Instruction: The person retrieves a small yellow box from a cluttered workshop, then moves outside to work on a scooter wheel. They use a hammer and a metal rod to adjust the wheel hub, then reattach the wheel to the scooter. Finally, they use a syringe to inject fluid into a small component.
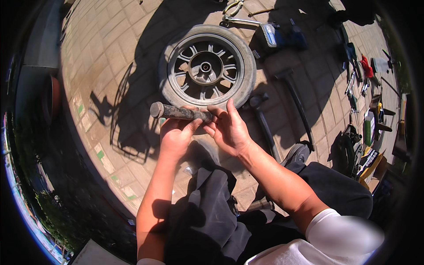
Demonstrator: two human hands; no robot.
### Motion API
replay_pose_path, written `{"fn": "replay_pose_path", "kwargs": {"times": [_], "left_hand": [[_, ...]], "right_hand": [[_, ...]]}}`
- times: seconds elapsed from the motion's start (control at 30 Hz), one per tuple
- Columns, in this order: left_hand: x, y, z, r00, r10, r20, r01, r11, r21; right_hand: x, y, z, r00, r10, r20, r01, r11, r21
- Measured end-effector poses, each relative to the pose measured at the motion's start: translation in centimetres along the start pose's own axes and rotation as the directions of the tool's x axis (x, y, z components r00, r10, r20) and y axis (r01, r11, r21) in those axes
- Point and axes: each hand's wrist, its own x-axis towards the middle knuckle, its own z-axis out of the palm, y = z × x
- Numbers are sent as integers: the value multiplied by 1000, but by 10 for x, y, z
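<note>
A thick, stained metal rod (180, 112) with a wider round head at its left end lies crosswise before me. My left hand (175, 135) grips it from below, the thumb along its near side. My right hand (232, 131) has its fingers around the rod's right end, hiding the tip; the thumb stands away from it. Just beyond both hands, a spoked wheel with a tyre (249, 78) lies flat on the paving. Its hub (205, 67) faces up, with a round bore in the middle. The rod is in front of the tyre's near edge.
Right of the wheel lie a hammer (265, 124) and a bent black bar (296, 102). Pliers (234, 7), a ratchet wrench (243, 21) and a blue-and-black case-like object (269, 34) are beyond it. Several tools and boxes line the far right, including an open carton (372, 169).
</note>
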Motion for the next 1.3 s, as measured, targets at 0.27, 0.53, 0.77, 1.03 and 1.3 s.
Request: {"fn": "replay_pose_path", "kwargs": {"times": [0.27, 0.53, 0.77, 1.03, 1.3], "left_hand": [[29, 3, 18, 996, 88, -13, -88, 996, -11], [83, -11, 19, 970, 245, -1, -243, 963, 120], [153, -32, 20, 960, 279, 5, -270, 927, 262], [171, -42, 19, 949, 298, 101, -303, 782, 544], [179, -49, 17, 897, 422, 130, -426, 747, 510]], "right_hand": [[19, -29, -4, 996, -57, 69, 53, 996, 65], [43, -42, -16, 972, -199, -124, 179, 971, -157], [-9, -37, -91, 900, -310, -306, 234, 937, -260], [-36, -52, -142, 851, -352, -389, 252, 925, -285], [-40, -59, -142, 826, -392, -406, 304, 915, -265]]}}
